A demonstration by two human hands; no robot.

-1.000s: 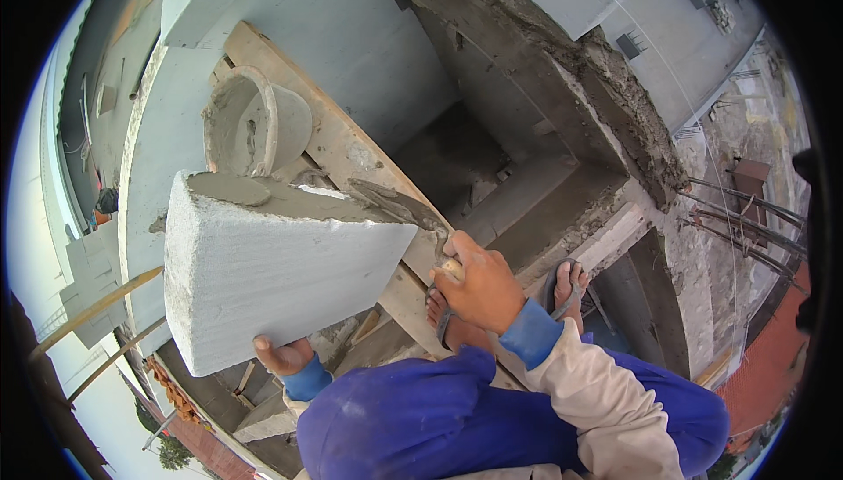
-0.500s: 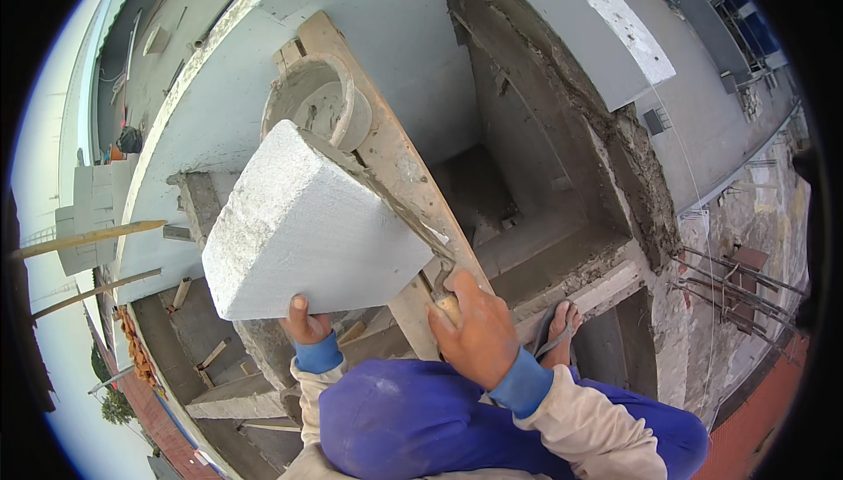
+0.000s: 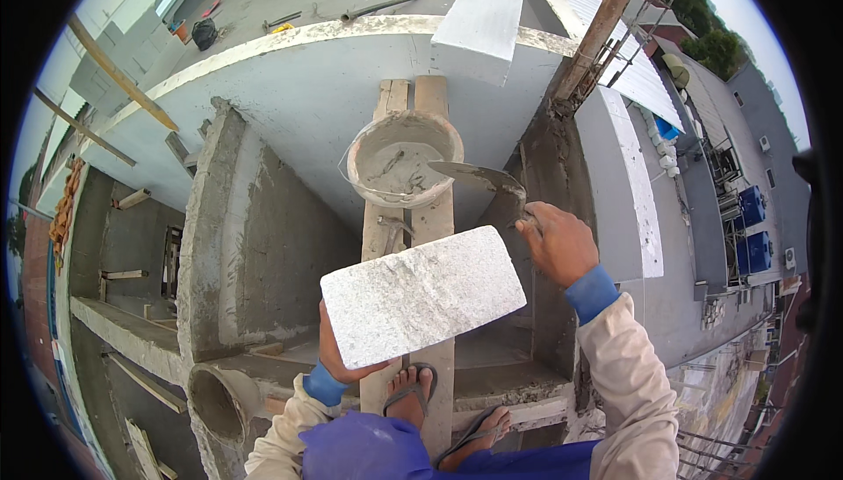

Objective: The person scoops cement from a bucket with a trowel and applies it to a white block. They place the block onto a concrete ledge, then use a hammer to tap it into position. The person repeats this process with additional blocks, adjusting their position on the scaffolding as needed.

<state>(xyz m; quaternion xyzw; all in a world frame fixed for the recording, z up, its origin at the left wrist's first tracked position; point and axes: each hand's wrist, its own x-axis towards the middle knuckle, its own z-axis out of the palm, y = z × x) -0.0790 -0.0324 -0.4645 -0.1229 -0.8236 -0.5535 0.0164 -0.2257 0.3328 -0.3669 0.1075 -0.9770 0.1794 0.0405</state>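
A white lightweight block (image 3: 423, 297) rests in my left hand (image 3: 344, 348), whose fingers wrap its lower left end. Grey smears of mortar run across the block's upward face. My right hand (image 3: 558, 241) grips a trowel (image 3: 479, 176) by its handle; the blade points left, over the rim of a round bucket (image 3: 360, 164). Inside the bucket lies wet grey mortar (image 3: 399, 168). The bucket stands on two wooden planks (image 3: 432, 225). A hammer (image 3: 392, 232) lies on the planks between bucket and block, partly hidden by the block.
My sandalled feet (image 3: 410, 396) are on and beside the planks, above deep openings. Another white block (image 3: 483, 19) sits on the far wall. A second bucket (image 3: 219, 403) lies tipped at lower left. A rusty post (image 3: 606, 23) and rebar rise at far right.
My view has swung toward the bucket and far wall. The block has turned, showing its mortar-smeared face. My right hand has moved away from the block, bringing the trowel to the bucket.
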